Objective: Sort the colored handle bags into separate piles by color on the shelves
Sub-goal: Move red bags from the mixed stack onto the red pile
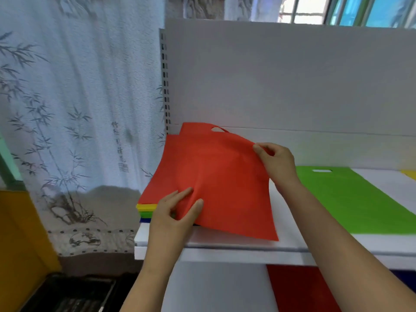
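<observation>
Red bag (pixel 216 172) — pinched between both hands

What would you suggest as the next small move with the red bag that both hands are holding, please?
Probably lift the red bag clear of the mixed stack and carry it down to the red pile on the lower shelf. Both the left hand and right hand already pinch its edges.

Your open lane is the bare strip of white shelf (pixel 290 152) between the lifted red bag (pixel 216 176) and the green bag (pixel 351 199). Back panel (pixel 281 75) blocks behind; slotted upright (pixel 165 86) and mixed stack (pixel 146 210) block left. Yellow bag (pixel 410 173) sits far right.
</observation>
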A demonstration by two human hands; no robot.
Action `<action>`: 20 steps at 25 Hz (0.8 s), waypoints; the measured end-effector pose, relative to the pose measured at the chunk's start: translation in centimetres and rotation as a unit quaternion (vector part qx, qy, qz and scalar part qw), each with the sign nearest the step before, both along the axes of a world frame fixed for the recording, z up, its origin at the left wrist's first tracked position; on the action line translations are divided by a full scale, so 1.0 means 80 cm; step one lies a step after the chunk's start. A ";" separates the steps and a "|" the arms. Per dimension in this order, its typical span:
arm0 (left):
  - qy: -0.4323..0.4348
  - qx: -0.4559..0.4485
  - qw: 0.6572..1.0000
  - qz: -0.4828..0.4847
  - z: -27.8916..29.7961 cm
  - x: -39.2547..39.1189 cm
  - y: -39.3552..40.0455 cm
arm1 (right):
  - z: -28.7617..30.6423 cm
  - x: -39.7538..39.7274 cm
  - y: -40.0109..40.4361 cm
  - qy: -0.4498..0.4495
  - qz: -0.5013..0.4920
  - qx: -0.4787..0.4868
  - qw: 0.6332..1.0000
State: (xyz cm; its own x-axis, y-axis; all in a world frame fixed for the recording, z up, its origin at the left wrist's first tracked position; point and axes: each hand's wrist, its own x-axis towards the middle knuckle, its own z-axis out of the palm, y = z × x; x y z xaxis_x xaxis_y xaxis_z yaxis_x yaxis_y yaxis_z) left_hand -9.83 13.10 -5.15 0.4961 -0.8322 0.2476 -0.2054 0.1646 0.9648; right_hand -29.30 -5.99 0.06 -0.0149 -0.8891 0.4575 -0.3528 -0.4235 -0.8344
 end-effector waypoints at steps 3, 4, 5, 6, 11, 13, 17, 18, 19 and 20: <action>0.063 -0.003 0.998 -0.030 -0.018 -0.026 0.012 | -0.029 -0.056 0.032 -0.005 -0.072 0.018 0.997; 0.050 -0.004 0.998 -0.024 -0.027 -0.035 0.016 | -0.041 -0.075 0.041 0.004 -0.100 0.020 0.995; 0.037 0.001 0.999 -0.027 -0.034 -0.048 0.023 | -0.054 -0.096 0.051 0.022 -0.129 0.023 0.991; 0.027 0.004 0.999 -0.034 -0.039 -0.061 0.031 | -0.064 -0.114 0.060 0.047 -0.149 0.027 0.987; 0.007 -0.003 0.998 -0.066 -0.072 -0.128 0.082 | -0.093 -0.182 0.108 0.097 -0.195 -0.005 0.976; -0.007 -0.009 0.997 -0.079 -0.093 -0.158 0.099 | -0.100 -0.200 0.134 0.092 -0.186 -0.035 0.978; 0.019 0.053 0.995 -0.080 -0.164 -0.227 0.136 | -0.134 -0.257 0.188 0.105 -0.127 -0.039 0.986; 0.024 0.077 0.994 -0.079 -0.184 -0.247 0.145 | -0.149 -0.277 0.198 0.112 -0.108 -0.036 0.987; 0.022 0.094 0.992 -0.082 -0.201 -0.257 0.155 | -0.161 -0.289 0.204 0.125 -0.084 -0.042 0.988; 0.013 0.110 0.990 -0.088 -0.218 -0.268 0.162 | -0.171 -0.301 0.208 0.143 -0.058 -0.051 0.987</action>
State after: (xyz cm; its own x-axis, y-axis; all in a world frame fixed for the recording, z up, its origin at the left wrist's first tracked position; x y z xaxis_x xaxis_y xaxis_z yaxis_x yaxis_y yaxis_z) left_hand -31.24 26.07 -22.56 0.3423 -0.9388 0.0391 -0.1665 -0.0196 0.9858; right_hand -53.35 10.62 -13.63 0.0296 -0.8380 0.5448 -0.6183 -0.4436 -0.6487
